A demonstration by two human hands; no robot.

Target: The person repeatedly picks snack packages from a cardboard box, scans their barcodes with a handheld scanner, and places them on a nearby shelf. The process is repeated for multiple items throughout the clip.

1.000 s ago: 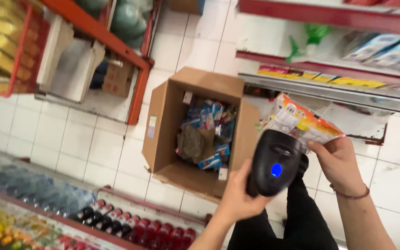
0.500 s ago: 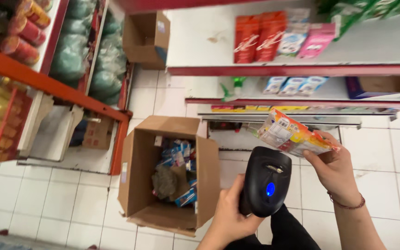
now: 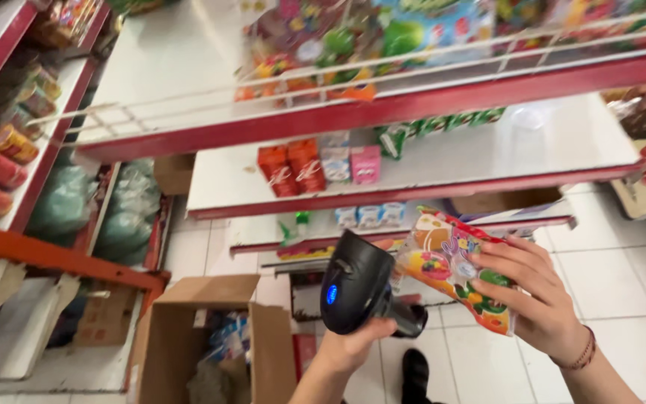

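Shop aisle bkgd; colourful fruit-print snack pkt (image 3: 457, 277), glossy, w/ black scanner (image 3: 357, 280).

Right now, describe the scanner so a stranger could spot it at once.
Start at the open cardboard box on the tiled floor. Just right of it, the left hand holds up the scanner beside a colourful snack bag. It is the only glossy black thing, with a blue light.
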